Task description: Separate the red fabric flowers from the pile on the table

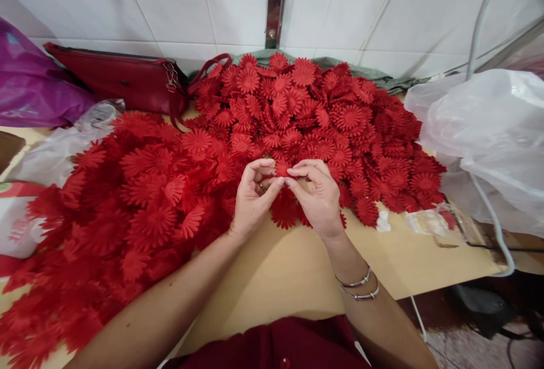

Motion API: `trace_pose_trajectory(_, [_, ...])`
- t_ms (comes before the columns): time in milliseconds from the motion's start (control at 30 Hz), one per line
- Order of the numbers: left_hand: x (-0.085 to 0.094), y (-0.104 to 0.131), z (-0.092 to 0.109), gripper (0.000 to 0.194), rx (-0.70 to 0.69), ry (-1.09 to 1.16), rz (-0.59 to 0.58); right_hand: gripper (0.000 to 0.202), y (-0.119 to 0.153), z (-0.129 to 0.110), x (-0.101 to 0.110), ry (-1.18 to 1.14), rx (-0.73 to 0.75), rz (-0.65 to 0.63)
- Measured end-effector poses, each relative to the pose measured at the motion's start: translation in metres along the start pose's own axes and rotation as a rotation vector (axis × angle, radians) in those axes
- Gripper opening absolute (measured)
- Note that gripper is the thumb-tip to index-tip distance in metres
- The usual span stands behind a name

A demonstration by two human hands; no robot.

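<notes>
Between my two hands a small red artificial flower (282, 169) is pinched at the fingertips. My left hand (257, 190) grips its left side with thumb and fingers, and a ring shows on one finger. From the right, my right hand (317, 196) pinches the same flower, thumb tip close to the other thumb. Just beyond the fingers rises a heap of layered red flowers (297, 114). To the left spreads a looser pile of larger red flower petals (148, 204). Below my hands hangs or lies another red flower (284, 210); which, I cannot tell.
A wooden tabletop (272, 278) lies under everything. Behind the piles are a red handbag (119, 77) and a tiled wall (238, 0). A purple bag (34, 80) stands far left; white plastic bags (488, 131) and a pale cable (493, 216) are at the right.
</notes>
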State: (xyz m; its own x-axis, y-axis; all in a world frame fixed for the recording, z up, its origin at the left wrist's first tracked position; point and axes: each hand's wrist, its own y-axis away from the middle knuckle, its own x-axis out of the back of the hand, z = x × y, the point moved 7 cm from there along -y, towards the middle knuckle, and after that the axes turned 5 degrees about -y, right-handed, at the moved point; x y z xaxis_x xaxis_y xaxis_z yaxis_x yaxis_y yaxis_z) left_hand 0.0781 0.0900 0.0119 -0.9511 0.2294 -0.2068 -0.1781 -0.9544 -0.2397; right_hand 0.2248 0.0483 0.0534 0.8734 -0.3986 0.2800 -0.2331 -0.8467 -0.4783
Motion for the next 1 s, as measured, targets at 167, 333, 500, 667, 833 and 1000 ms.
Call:
trace_pose_trajectory(167, [-0.002, -0.001, 0.000, 0.040, -0.006, 0.006, -0.018, 0.003, -0.003, 0.015, 0.001, -0.211, -0.129, -0.066])
trace_pose_trajectory(333, [-0.003, -0.001, -0.001, 0.039, -0.008, -0.010, -0.040, 0.005, -0.004, 0.024, 0.001, -0.317, -0.245, -0.113])
trace_pose_trajectory(500, [-0.002, -0.001, -0.006, 0.035, 0.026, 0.027, -0.038, 0.009, -0.005, 0.023, 0.001, -0.305, -0.243, -0.143])
trace_pose_trajectory(667, [-0.003, -0.001, -0.005, 0.033, 0.023, 0.035, -0.041, 0.008, -0.003, 0.027, 0.000, -0.372, -0.288, -0.156])
trace_pose_trajectory(833, [0.002, -0.004, -0.003, 0.029, 0.026, -0.006, 0.004, 0.013, 0.000, 0.040, 0.000, -0.477, -0.387, -0.056])
trace_pose_trajectory(1000, [-0.002, -0.003, -0.005, 0.034, 0.055, 0.040, -0.050, 0.009, -0.001, 0.034, -0.002, -0.419, -0.323, -0.073])
